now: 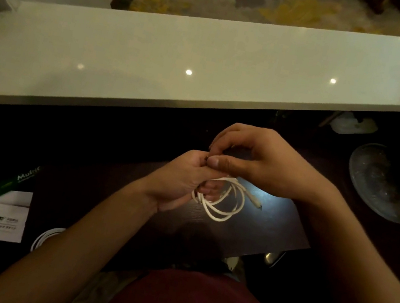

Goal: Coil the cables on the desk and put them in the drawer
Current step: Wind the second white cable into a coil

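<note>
White cable (pixel 222 202), coiled, centre frame above dark counter (pixel 274 224): loops hang below left hand (pixel 184 177), whose grip curls round them; right hand (pixel 253 157) pinches its upper end.

At centre we hold the coiled cable (pixel 222 202) above the counter (pixel 274 224), with a second cable (pixel 45 236) and a paper packet (pixel 7 215) at eight o'clock, a glass dish (pixel 384 182) at three and a raised shelf (pixel 181 68) at twelve.
</note>
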`<state>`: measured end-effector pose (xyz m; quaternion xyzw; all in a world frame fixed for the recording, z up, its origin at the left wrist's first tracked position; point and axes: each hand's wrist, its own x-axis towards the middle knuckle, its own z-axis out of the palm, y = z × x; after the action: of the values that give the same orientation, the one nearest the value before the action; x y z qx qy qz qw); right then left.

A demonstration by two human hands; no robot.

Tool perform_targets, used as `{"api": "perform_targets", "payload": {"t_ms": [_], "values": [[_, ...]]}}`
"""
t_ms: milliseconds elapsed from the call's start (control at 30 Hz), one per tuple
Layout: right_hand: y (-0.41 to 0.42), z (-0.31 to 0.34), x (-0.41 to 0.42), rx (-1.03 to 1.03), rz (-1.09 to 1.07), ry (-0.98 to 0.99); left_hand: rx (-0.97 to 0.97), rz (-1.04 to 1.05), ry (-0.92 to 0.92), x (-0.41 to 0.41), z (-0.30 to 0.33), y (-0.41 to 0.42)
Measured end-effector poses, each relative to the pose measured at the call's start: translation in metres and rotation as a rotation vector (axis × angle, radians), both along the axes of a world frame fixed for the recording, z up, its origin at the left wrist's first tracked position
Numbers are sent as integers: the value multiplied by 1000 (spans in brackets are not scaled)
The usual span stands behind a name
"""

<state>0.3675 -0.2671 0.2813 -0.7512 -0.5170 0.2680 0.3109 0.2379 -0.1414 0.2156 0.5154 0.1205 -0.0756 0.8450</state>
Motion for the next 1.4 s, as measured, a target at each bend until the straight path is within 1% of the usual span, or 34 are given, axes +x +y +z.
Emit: {"api": "perform_targets", "payload": {"t_ms": [100, 167, 233, 367, 433, 500, 533, 600, 633, 700, 767, 800, 900, 1033, 1133, 1167, 1233, 1333, 1400], "values": [[1, -2, 0, -52, 9, -21, 38, 0, -3, 0, -1, -6], [4, -3, -3, 23, -15, -85, 150, -5, -13, 2, -3, -10], [6, -2, -6, 124, -86, -97, 260, -1, -13, 3, -6, -17], [5, 2, -6, 332, -296, -86, 218, 99, 0, 7, -10, -20], [3, 3, -5, 432, -396, -22, 198, 118, -12, 7, -14, -20], [2, 2, -6, 460, -445, 43, 148, 125, -16, 5, -16, -22], [2, 2, -8, 440, -453, 69, 90, 141, -21, 5, -17, -23], [-3, -1, -10, 336, -471, 83, -87, 169, -51, 4, -16, -21], [-8, -5, -9, 254, -481, 48, -163, 182, -79, 4, -16, -18], [-22, -15, -9, 50, -458, -71, -235, 239, -161, 6, -18, -7], [-34, -22, -12, -99, -409, -144, -208, 324, -212, 8, -17, 3], [-38, -25, -14, -118, -390, -159, -189, 368, -206, 9, -17, 7], [-41, -30, -18, -34, -354, -106, -179, 429, -170, 12, -17, 11], [-30, -30, -18, 27, -424, -29, -58, 355, -181, 15, -16, 3], [-22, -36, -12, 133, -536, 187, -56, 249, -182, 15, -16, 0], [-21, -38, -9, 166, -558, 210, -53, 222, -170, 14, -16, -1], [-20, -41, -7, 229, -575, 171, 0, 219, -135, 14, -17, -3], [-20, -35, -12, 324, -607, 41, 104, 257, -75, 15, -22, -1], [-19, -30, -17, 380, -634, -3, 284, 264, -63, 16, -23, 1]]}}
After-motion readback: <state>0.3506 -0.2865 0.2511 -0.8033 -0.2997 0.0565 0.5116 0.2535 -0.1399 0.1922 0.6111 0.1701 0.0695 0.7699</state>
